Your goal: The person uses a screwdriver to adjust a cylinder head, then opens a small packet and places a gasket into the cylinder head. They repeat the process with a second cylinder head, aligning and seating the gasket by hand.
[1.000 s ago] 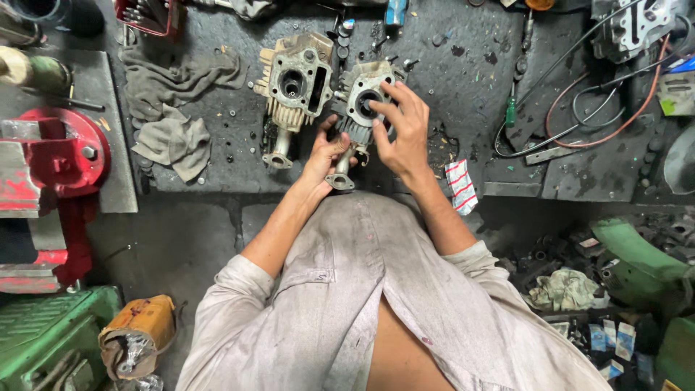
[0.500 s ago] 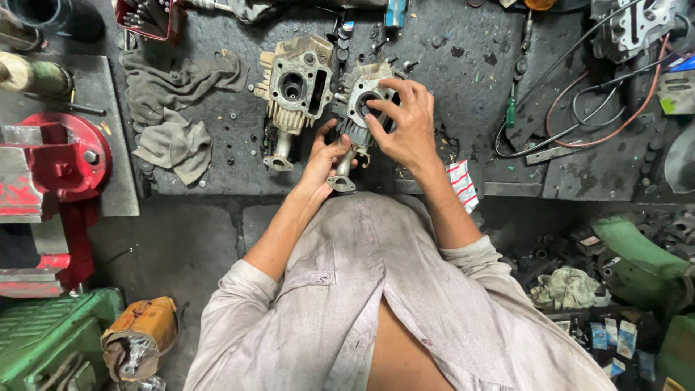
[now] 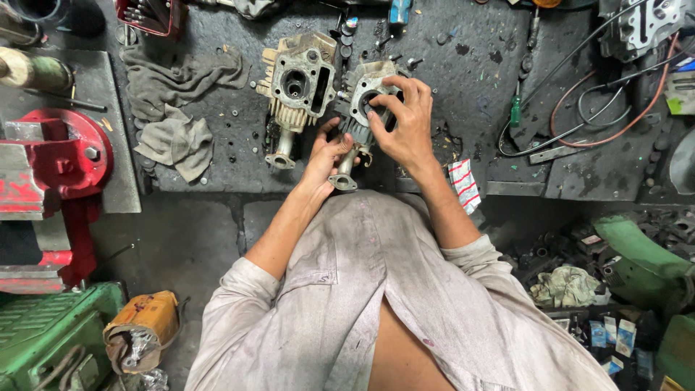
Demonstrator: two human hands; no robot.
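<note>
Small red-and-white striped packet (image 3: 464, 185) lies flat at the bench (image 3: 449, 51) front edge, just right of my right forearm. Several small blue-and-white packets (image 3: 608, 334) sit low at the right among clutter on the floor; a pale label with a green patch (image 3: 681, 94) is at the far right edge. Right hand (image 3: 407, 123) rests over the grey engine part (image 3: 365, 108) on the dark bench, fingers (image 3: 394, 101) curled together and pinched at the rim of its round bore; I cannot tell whether anything small is between them. Left hand (image 3: 327, 156) grips the same part from below, fingers wrapped around its lower pipe end. The part lies just beside a second, tan engine part (image 3: 298, 83), the two close but apparently apart. Red tray (image 3: 153, 16) at the top left holds metal tools, details too small to read. Yellow can (image 3: 141, 334) lies tipped at lower left, metal scraps showing in its mouth. Grey rags (image 3: 177, 108) lie left of the tan part; red vise (image 3: 54, 166) at far left.
</note>
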